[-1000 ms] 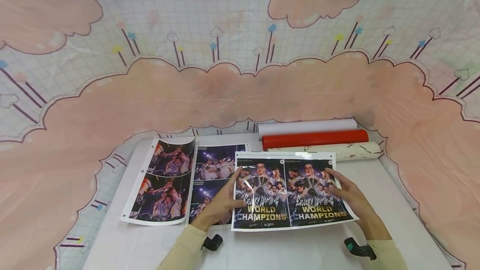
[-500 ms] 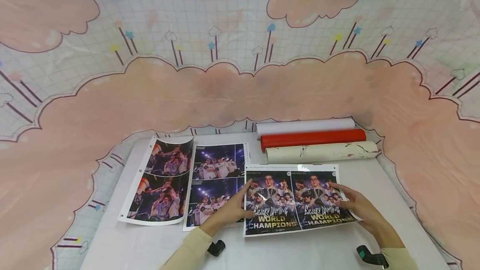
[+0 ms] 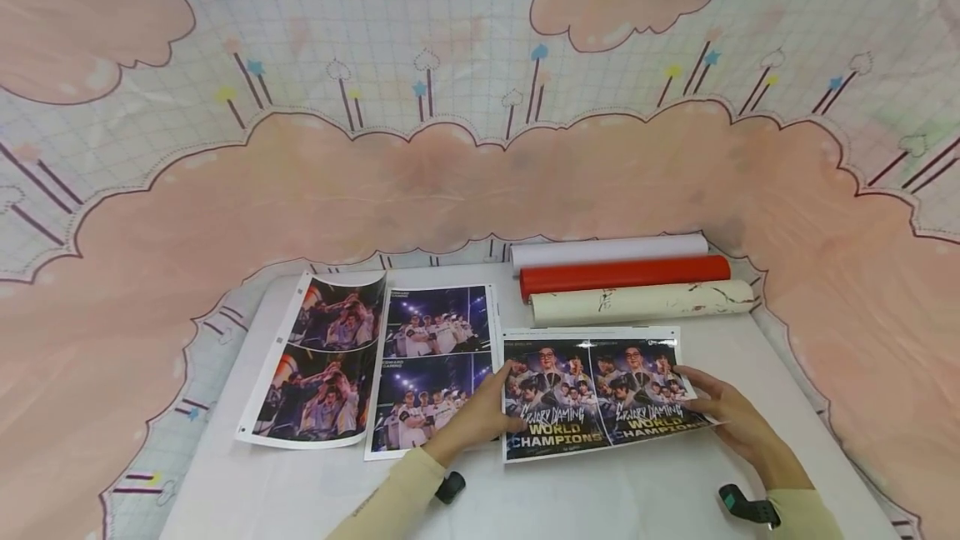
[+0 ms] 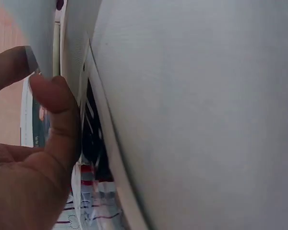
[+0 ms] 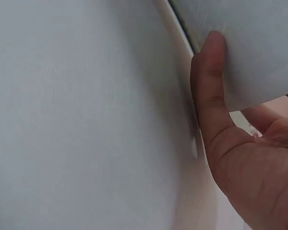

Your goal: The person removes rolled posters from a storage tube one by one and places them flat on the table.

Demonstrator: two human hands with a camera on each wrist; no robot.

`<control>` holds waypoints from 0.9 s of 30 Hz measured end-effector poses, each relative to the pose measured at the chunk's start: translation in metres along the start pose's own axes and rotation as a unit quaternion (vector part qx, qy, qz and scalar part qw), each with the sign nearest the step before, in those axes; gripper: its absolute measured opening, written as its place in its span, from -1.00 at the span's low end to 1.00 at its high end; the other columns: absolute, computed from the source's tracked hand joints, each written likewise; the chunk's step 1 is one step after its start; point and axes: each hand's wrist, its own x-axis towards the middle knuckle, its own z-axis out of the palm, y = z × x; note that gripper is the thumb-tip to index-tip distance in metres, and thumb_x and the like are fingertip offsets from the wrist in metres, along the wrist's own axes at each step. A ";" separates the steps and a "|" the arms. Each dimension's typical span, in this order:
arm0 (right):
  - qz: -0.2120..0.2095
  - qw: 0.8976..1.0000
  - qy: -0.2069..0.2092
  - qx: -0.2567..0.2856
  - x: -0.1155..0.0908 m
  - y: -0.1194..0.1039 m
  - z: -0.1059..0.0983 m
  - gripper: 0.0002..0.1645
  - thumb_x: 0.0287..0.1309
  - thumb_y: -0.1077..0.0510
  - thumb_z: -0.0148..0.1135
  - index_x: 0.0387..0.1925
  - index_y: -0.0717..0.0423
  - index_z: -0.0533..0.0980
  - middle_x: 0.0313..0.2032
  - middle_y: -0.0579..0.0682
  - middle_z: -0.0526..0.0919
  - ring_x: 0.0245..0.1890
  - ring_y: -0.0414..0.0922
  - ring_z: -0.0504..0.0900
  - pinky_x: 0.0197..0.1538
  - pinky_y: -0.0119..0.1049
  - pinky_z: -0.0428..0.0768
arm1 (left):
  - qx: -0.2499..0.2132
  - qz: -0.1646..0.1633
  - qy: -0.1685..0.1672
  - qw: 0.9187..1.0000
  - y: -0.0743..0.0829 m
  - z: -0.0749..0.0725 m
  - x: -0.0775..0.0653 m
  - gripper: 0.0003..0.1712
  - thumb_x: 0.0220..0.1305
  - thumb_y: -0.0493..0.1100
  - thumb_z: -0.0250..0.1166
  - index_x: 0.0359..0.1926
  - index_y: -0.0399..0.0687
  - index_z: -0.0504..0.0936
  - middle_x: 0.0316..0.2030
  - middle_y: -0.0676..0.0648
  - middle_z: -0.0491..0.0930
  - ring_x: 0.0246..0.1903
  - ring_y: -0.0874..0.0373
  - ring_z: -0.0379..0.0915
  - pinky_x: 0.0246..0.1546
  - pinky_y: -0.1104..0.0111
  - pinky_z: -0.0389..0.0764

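In the head view, a glossy poster sheet (image 3: 558, 432) carries two identical dark pictures with gold lettering. My left hand (image 3: 480, 411) pinches its left edge, thumb on the printed face. At the opposite edge, my right hand (image 3: 731, 419) grips the sheet, whose lower right corner curls up. The left wrist view shows the left hand (image 4: 53, 148) with bent fingers at the sheet's edge. In the right wrist view, the right hand (image 5: 230, 129) lies against the sheet's pale underside (image 5: 259, 62). The sheet sits low over the white table; whether it touches, I cannot tell.
Two more printed sheets lie to the left: a curling one with orange-toned photos (image 3: 318, 394) and a flatter one with purple-blue photos (image 3: 427, 373). White (image 3: 607, 251), red (image 3: 622, 275) and cream patterned (image 3: 641, 302) rolls lie along the back right of the white table (image 3: 300, 498).
Both hands have carried the poster sheet rightward and lower, showing more of the purple-blue photo sheet. Over the last half second it shifts only slightly further right. The other sheets and rolls stay put.
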 end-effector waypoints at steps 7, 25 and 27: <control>0.006 0.999 0.024 -0.033 0.009 0.005 -0.009 -0.18 0.35 0.13 0.11 0.50 0.24 0.02 0.51 0.30 -0.04 0.05 -0.38 0.41 0.05 -0.46 0.46 | 0.086 0.017 0.022 0.996 0.008 0.001 -0.004 0.17 -0.07 -0.07 0.56 0.50 -0.16 0.11 0.09 -0.25 0.38 -0.24 0.10 0.47 -0.26 0.29 0.60; -0.027 0.991 0.125 -0.047 -0.001 -0.001 -0.019 -0.21 0.45 -0.12 0.00 0.42 0.36 0.10 -0.05 -0.51 0.45 -0.11 -0.62 0.48 -0.02 -0.60 0.57 | 0.049 0.020 0.060 0.997 0.004 -0.008 -0.007 -0.07 0.12 -0.04 0.44 0.43 -0.22 0.23 0.30 -0.23 0.24 -0.43 0.31 0.41 -0.47 0.45 0.49; -0.032 0.989 0.131 -0.061 -0.005 -0.005 -0.016 -0.22 0.46 -0.12 -0.03 0.41 0.37 0.12 0.02 -0.35 0.49 -0.12 -0.63 0.46 -0.04 -0.60 0.57 | 0.046 0.023 0.067 0.996 0.002 -0.012 -0.010 -0.12 0.16 -0.05 0.42 0.42 -0.23 0.25 0.30 -0.26 0.23 -0.44 0.33 0.44 -0.47 0.47 0.51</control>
